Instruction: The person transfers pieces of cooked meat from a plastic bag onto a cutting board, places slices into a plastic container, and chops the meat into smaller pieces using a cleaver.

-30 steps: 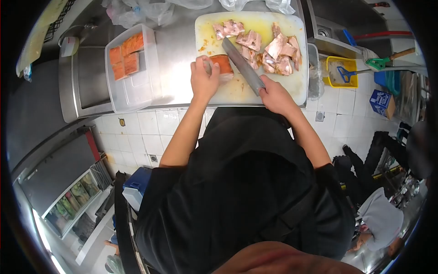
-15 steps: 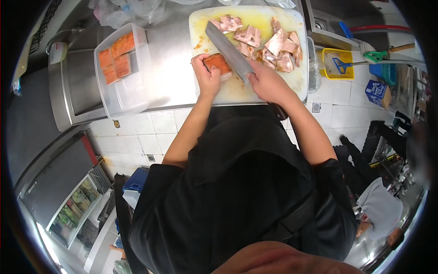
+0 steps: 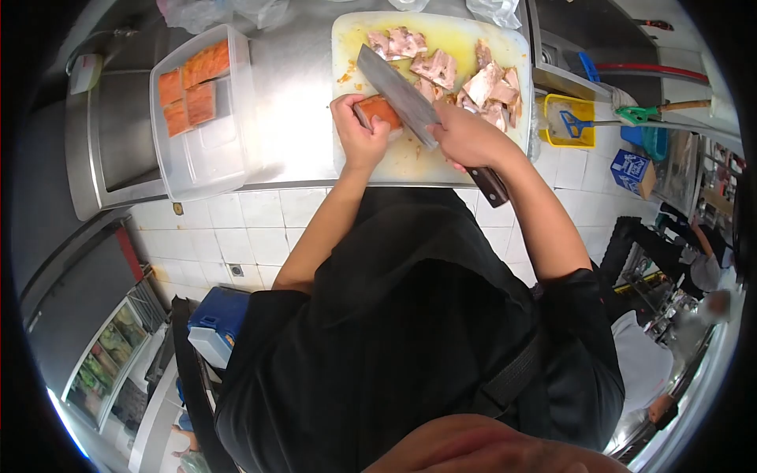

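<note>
My left hand point(image 3: 361, 135) is closed around an orange-topped piece of meat point(image 3: 380, 111) on the left part of the white cutting board point(image 3: 367, 167). My right hand point(image 3: 475, 140) grips a large knife point(image 3: 394, 88) with a broad steel blade and a dark wooden handle. The blade slants across the board, close along the right side of the held piece; whether its edge touches the meat I cannot tell. Pale pink cut pieces of meat point(image 3: 435, 68) lie behind the blade, and a heap of bony meat point(image 3: 490, 88) is at the board's right.
A clear plastic container point(image 3: 201, 162) with several orange slabs stands left on the steel counter point(image 3: 292, 87). Plastic bags point(image 3: 260, 12) lie at the back. A yellow bucket point(image 3: 587, 135) and a blue box point(image 3: 632, 169) are on the right. A person in grey point(image 3: 643, 359) is at lower right.
The knife handle shows more fully below my right hand. Both hands keep their hold on the meat and knife. My view has shifted slightly, and people at the right have moved.
</note>
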`<state>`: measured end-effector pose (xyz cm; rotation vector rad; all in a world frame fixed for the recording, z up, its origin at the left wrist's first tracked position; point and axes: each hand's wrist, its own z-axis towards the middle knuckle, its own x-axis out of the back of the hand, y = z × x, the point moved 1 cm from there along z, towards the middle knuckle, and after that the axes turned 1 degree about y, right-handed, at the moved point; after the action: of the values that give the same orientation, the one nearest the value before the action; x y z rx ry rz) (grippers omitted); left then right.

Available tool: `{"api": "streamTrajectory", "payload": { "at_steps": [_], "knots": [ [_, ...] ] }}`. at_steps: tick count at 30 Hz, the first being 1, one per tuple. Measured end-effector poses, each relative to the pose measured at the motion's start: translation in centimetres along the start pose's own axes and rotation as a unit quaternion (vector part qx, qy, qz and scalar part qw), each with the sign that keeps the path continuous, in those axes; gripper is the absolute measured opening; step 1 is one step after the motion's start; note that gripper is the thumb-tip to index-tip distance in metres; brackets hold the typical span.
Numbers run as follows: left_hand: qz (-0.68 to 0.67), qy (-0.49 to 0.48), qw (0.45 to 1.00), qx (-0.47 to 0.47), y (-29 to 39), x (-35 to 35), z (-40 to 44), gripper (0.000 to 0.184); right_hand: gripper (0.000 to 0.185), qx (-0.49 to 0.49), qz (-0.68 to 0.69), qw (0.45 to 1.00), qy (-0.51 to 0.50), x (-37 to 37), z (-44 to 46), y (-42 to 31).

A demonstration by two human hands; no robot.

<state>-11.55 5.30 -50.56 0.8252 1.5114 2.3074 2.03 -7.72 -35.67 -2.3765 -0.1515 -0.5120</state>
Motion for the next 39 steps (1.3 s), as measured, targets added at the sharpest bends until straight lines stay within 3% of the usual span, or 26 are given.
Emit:
{"api": "streamTrajectory", "payload": {
  "at_steps": [7,10,13,16,31,36,39],
  "knots": [
    [0.009,-0.013,1.0,-0.005,0.0,0.1,0.2,0.044,0.022,-0.036,0.017,0.999,-0.012,0.4,-0.5,0.8],
    [0.011,-0.021,1.0,-0.003,-0.2,0.2,0.3,0.045,0.023,0.022,-0.044,0.998,0.032,-0.5,0.4,0.9],
    [0.007,-0.022,1.0,0.002,-0.2,0.2,0.3,0.045,0.025,-0.024,-0.061,0.998,0.018,-0.7,0.2,0.4],
    [0.016,-0.017,1.0,-0.004,-0.1,0.1,0.3,0.046,0.026,0.041,-0.122,0.988,0.086,-1.4,0.1,1.1],
    [0.023,-0.012,1.0,-0.006,-0.3,0.0,0.5,0.044,0.024,-0.004,-0.099,0.994,0.037,-0.6,-1.3,0.0],
    [0.027,-0.01,0.999,-0.019,-0.3,0.0,0.4,0.044,0.024,0.032,-0.085,0.991,0.097,-0.7,-0.6,0.5],
    [0.029,-0.01,0.999,-0.015,-0.5,0.0,0.3,0.045,0.024,0.013,-0.102,0.992,0.074,-1.4,0.0,0.8]
  ]
}}
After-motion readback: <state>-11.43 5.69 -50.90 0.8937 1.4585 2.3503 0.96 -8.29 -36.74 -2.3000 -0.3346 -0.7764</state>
